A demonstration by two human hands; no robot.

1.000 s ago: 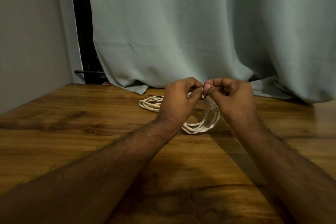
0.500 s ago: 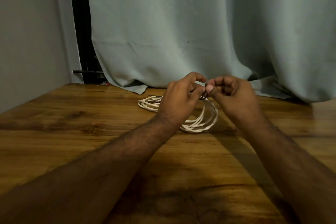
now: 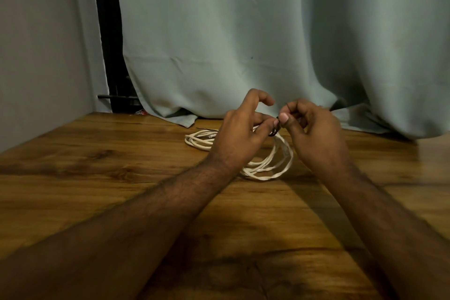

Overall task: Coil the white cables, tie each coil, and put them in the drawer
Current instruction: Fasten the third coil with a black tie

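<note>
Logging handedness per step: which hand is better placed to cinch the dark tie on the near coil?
Likely the right hand: it pinches the dark tie above the near coil. The left hand also touches the tie, its index finger raised.

Both my bare forearms reach in from the near edge and converge toward the middle. My left hand (image 3: pixel 239 136) has its index finger lifted and curled, thumb tip pinching. My right hand (image 3: pixel 316 134) is curled, thumb and forefinger pinched, thumbnail facing me, fingertips almost touching the left's.
</note>
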